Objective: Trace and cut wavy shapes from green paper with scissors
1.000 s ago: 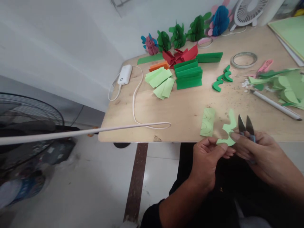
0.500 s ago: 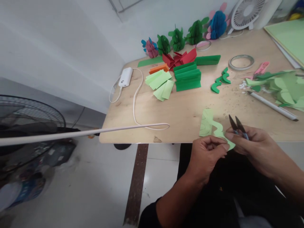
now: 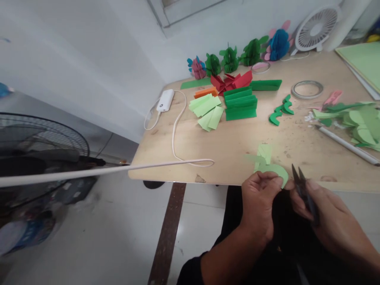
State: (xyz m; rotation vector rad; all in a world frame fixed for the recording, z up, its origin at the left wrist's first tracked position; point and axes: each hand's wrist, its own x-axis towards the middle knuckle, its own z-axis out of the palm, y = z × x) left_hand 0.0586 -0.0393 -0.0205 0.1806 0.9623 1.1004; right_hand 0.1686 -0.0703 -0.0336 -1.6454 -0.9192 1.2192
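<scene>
Over the table's front edge, my left hand (image 3: 259, 202) pinches a curved, wavy strip of light green paper (image 3: 277, 170) between thumb and fingers. My right hand (image 3: 323, 209), just to its right, is closed around small dark-bladed scissors (image 3: 301, 186); their blades point away from me and stand slightly apart. The scissors do not touch the paper. Behind the strip, a light green paper piece (image 3: 265, 151) lies on the table. Dark green wavy cut-outs (image 3: 280, 111) rest farther back.
Folded green paper (image 3: 241, 107), light green slips (image 3: 206, 109) and red paper (image 3: 231, 82) lie mid-table. A tape roll (image 3: 307, 90), a white pen-like tool (image 3: 347, 144) and paper scraps (image 3: 363, 122) are at right. A white cable (image 3: 175, 134) crosses the left; a small fan (image 3: 317, 29) stands behind.
My right hand has drawn back from the paper, and the scissors have turned and shifted right. The strip in my left hand has tilted to a new angle. The whole view has shifted slightly.
</scene>
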